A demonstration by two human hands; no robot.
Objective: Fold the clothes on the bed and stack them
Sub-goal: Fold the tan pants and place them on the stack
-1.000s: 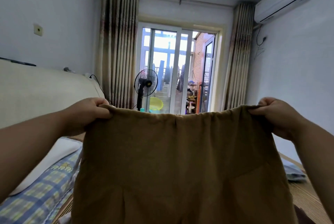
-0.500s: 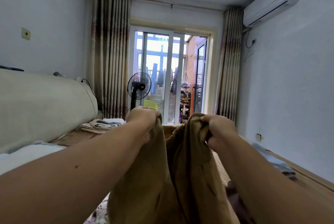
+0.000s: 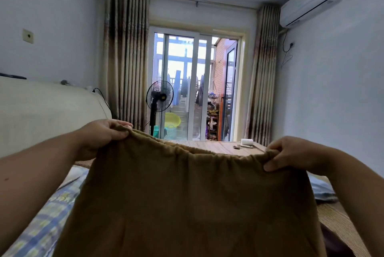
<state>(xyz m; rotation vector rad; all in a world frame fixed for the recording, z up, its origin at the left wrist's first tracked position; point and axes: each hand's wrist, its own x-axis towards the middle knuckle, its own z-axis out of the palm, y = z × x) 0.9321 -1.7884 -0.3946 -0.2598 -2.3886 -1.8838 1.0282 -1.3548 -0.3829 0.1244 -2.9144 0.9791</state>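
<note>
A: How is the cloth made?

B: A soft, matte, ochre-brown garment (image 3: 187, 200) is seen, with a gathered elastic waistband puckered along its top edge. Below it the fabric hangs flat and wide, and a vertical seam is faintly visible low at the left.

A: Where is it held?

B: It is held up in the air above the bed (image 3: 218, 146), spread between 2 hands. The left hand (image 3: 105, 135) is closed on the left end of the waistband, fingers curled over the hem. The right hand (image 3: 291, 155) is pinched on the right end, thumb in front. The left end is raised higher than the right.

A: And the bed surface?

B: A woven straw-coloured mat is laid on it, finely ribbed. A blue-and-yellow checked quilt (image 3: 39, 229) is seen at lower left, and a blue pillow (image 3: 323, 191) at the right.

A: Any containers?

B: A yellow-green plastic basin (image 3: 172, 120) is propped behind the glass door, above a pale latticed basket (image 3: 170, 132); the contents cannot be told.
</note>
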